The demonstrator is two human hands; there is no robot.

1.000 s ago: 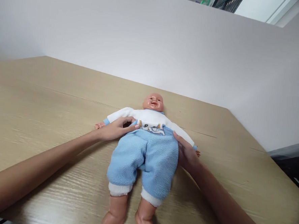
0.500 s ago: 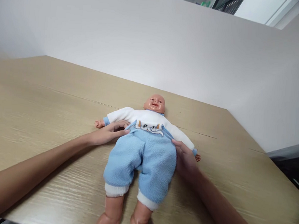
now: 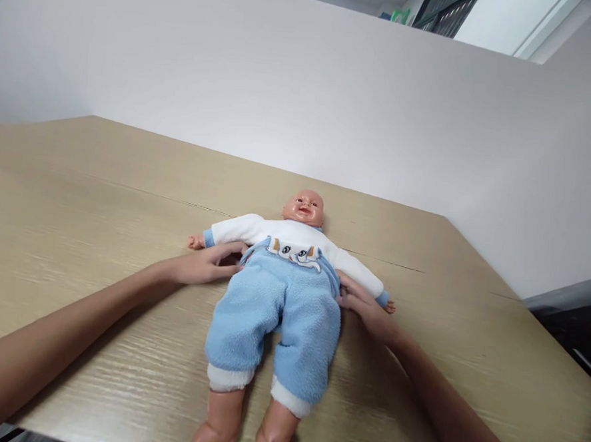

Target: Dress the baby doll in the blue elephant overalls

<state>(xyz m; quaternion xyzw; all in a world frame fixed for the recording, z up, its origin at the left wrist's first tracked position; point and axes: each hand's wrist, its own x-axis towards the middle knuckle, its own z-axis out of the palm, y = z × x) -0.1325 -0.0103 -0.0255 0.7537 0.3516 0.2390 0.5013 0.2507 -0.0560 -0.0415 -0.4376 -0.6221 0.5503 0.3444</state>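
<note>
Looking across a pale wood-grain table (image 3: 100, 209) with a thin seam, backed by a plain whitish wall (image 3: 234, 77) and, beyond its top edge, a dark slatted frame (image 3: 446, 13). Can see a clothed doll (image 3: 289, 277) lying face up mid-table, pointing its head at the wall and its feet at the near edge, with its long axis running near to far. Can make out an animal face (image 3: 293, 253) on its front. Notice left hand (image 3: 205, 265) and right hand (image 3: 370, 312) touching the blue trousers (image 3: 302, 321) at either hip, with thumbs parted from fingers; cannot tell whether gripping cloth
</note>
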